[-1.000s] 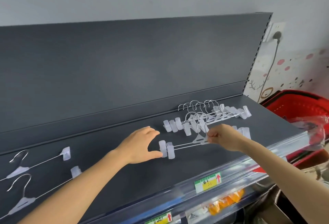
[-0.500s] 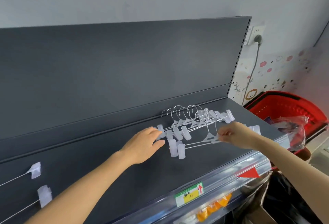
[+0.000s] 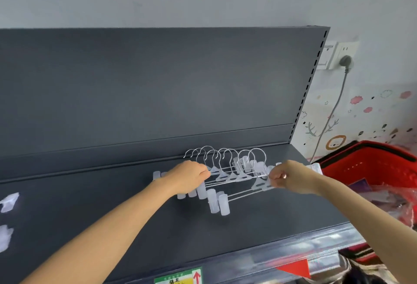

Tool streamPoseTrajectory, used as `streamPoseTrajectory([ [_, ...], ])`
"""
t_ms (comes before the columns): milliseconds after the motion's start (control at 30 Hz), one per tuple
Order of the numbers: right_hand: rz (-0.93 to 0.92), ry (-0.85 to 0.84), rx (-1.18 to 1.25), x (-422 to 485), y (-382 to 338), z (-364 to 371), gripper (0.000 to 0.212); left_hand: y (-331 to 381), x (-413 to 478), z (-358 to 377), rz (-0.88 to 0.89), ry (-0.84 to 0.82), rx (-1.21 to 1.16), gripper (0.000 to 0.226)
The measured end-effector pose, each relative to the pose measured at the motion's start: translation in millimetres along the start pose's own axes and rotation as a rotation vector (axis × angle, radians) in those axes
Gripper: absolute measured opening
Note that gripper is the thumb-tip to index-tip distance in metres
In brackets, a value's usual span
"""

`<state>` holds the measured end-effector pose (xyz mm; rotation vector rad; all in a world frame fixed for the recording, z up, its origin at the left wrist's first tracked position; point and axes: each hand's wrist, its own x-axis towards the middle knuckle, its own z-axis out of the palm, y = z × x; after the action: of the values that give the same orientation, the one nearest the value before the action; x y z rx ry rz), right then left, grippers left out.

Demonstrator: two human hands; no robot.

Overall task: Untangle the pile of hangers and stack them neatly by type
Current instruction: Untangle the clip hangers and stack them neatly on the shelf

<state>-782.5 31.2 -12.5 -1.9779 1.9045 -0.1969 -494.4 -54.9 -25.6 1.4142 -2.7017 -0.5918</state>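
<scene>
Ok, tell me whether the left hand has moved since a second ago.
Yes: the left hand moved back toward the shelf's rear panel, onto the hanger stack.

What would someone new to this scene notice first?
The bunch of clear clip hangers with silver hooks stands out against the dark shelf, near its back. Both hands hold it: the left hand grips the bars, the right hand pinches the front hanger by its plastic neck. A bright red basket sits past the shelf's right end.
</scene>
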Motion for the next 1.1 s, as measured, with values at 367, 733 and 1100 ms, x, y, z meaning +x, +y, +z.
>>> streamPoseTrajectory([
  [367, -0.116, -0.039, 0.072, 18.6, 20.9, 9.1, 0.044, 22.3, 23.0, 16.7, -0.100, -0.202, 0.073, 0.027],
  [733, -0.074, -0.025, 0.111, 18.9, 13.5, 26.9, 0.022, 14.6, 29.4, 22.7, -0.075, -0.183, -0.026, 0.038],
  [1100, -0.044, -0.116, 0.001, 17.2, 16.3, 31.7, 0.017, 9.9, 21.3, 19.5, -0.040, -0.149, -0.075, 0.029],
])
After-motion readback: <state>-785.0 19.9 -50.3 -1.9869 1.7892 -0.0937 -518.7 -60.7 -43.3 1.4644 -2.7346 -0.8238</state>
